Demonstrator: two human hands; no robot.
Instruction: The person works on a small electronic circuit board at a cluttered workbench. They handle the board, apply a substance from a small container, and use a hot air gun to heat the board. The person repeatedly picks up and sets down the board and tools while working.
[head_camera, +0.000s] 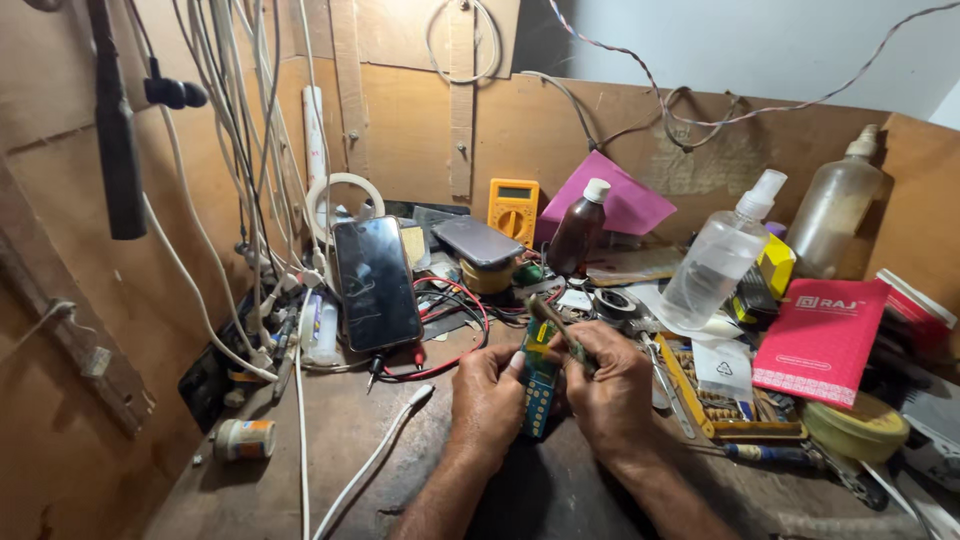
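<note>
My left hand (487, 392) pinches the light, stiff keypad board (540, 378) by its edges (fragile, I judge), while my right hand (607, 385) grips a wooden-handled tool (553, 322).

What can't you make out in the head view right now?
- Lower part of the small keypad device: covered by the left hand and right hand.
- Tip of the slim tool: too small to tell its kind.
- Tools at the bench's right edge: cut off by the frame.

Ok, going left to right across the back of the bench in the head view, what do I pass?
Propped black phone → yellow multimeter → brown bottle with white cap → clear spray bottle → cloudy bottle.
</note>
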